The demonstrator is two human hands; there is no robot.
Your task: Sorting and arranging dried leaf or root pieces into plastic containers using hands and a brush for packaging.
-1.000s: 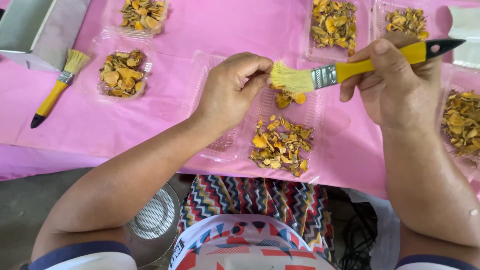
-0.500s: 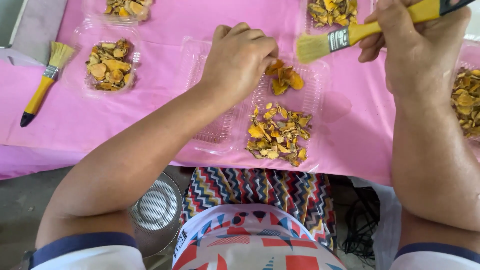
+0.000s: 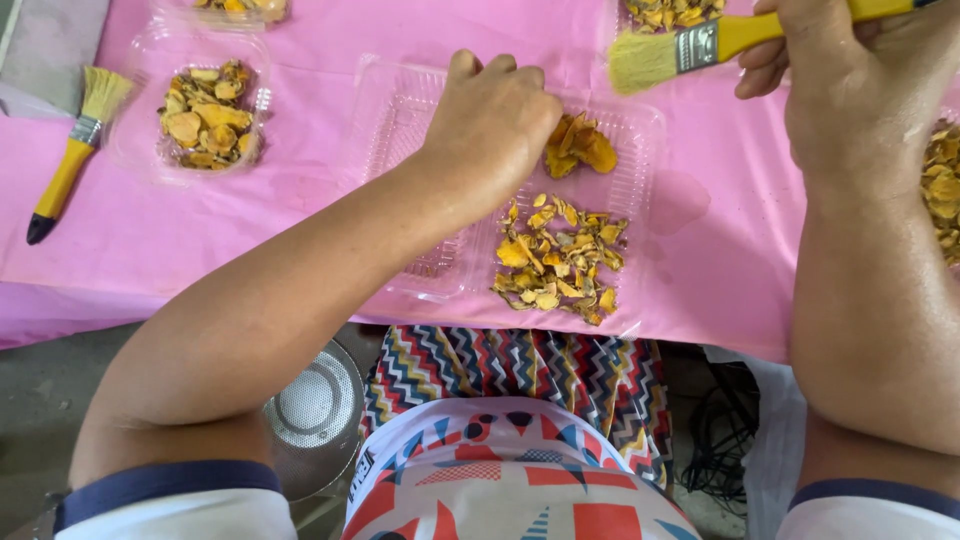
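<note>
Our left hand (image 3: pixel 490 125) sits knuckles-up over the open clear tray (image 3: pixel 400 140) on the pink table (image 3: pixel 300 210), fingers curled together. It touches a clump of orange dried slices (image 3: pixel 580 148) lying at the tray's far right part; whether the fingers actually pinch any slice we cannot tell, the fingertips are hidden under the hand.

Our right hand (image 3: pixel 850 75) is up at the top right, fingers clamped on the yellow handle of a brush (image 3: pixel 700 45). The brush lies nearly level, pale bristles pointing left, in the air above the table just past the tray's far right corner, apart from the clump.

Nearer to us in the same tray lies a loose pile of smaller yellow-orange chips (image 3: pixel 558 262), spread flat, close to the table's near edge. Tray's left half is bare.

Left of it, a second clear tray (image 3: pixel 140 150) holds more slices. A second brush (image 3: pixel 70 150), yellow handle with black tip, lies flat on the table by the left edge, bristles away from us. More slices show at the top edge (image 3: pixel 670 12) and at the far right edge (image 3: pixel 940 190), both cut off.

Below the table: a round metal strainer (image 3: pixel 315 405) on the floor, zigzag-patterned cloth (image 3: pixel 520 370) over our lap.
</note>
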